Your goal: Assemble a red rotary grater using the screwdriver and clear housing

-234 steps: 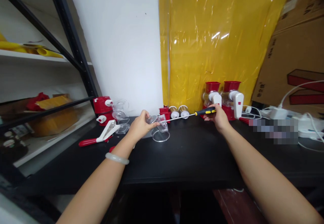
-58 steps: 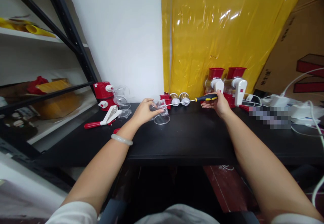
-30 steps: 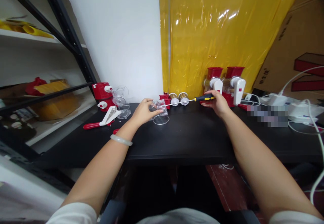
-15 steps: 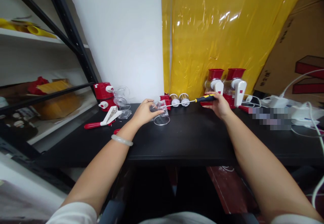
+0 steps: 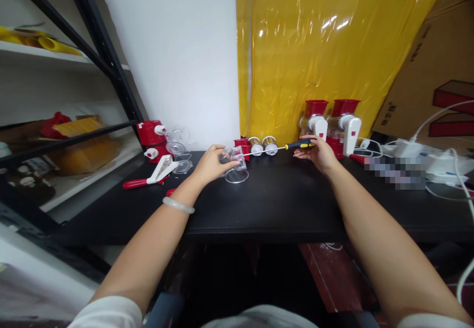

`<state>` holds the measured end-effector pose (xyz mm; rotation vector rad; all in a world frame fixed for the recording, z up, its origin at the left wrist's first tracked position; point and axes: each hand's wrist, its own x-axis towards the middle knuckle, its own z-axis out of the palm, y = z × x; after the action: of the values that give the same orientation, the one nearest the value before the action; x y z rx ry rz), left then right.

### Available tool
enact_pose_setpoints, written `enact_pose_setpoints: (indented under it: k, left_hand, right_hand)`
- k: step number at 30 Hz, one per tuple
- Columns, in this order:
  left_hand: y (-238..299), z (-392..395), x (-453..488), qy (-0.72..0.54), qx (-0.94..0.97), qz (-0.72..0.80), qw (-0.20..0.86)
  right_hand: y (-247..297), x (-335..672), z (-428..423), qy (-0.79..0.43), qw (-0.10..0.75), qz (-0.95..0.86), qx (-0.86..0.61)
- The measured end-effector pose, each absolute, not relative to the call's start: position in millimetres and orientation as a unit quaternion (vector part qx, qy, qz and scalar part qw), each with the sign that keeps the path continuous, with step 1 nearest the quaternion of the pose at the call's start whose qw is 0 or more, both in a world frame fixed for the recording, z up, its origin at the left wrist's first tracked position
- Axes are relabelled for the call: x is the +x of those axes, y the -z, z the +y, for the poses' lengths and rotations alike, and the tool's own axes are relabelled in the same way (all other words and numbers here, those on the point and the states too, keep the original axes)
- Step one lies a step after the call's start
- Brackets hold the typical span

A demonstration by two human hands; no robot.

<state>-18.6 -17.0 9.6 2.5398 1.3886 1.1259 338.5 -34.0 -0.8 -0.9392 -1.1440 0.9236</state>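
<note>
My left hand point(image 5: 211, 163) grips a clear plastic housing point(image 5: 235, 168) lying on its side on the black table point(image 5: 274, 204), its round open rim facing me. My right hand point(image 5: 317, 153) is closed round the black and yellow handle of a screwdriver point(image 5: 299, 144). The thin metal shaft runs left, and its tip reaches into the top of the clear housing. A pale bangle sits on my left wrist.
Two assembled red and white grinders point(image 5: 338, 125) stand at the back against the yellow plastic sheet point(image 5: 326, 46). Gold drums point(image 5: 262, 144), red parts point(image 5: 151, 139), clear pieces point(image 5: 177, 146) and a red and white crank point(image 5: 151, 175) lie at the left. Cables and a power strip point(image 5: 422, 162) fill the right.
Since half a second ago my right hand has shifted slightly on the screwdriver handle, as in turning it. My left hand and the clear housing have stayed in place.
</note>
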Motion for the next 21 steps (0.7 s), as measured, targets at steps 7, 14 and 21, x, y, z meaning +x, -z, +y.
enact_pose_setpoints:
  k: [7,14,21]
  left_hand:
    - [-7.7,-15.3,-18.6,-0.366,0.816,0.448,0.014]
    - [-7.3,-14.2,-19.4,-0.367,0.818,0.443,0.012]
    - [-7.2,-14.4,-19.2,-0.371,0.817,0.442,0.013]
  right_hand:
    - [1.8,337.4,-32.7,-0.355,0.641,-0.508,-0.452]
    - [-0.4,338.8,-33.7,-0.416,0.619,-0.494,-0.448]
    - [0.2,339.6,-35.1,-0.414,0.622,-0.506,-0.43]
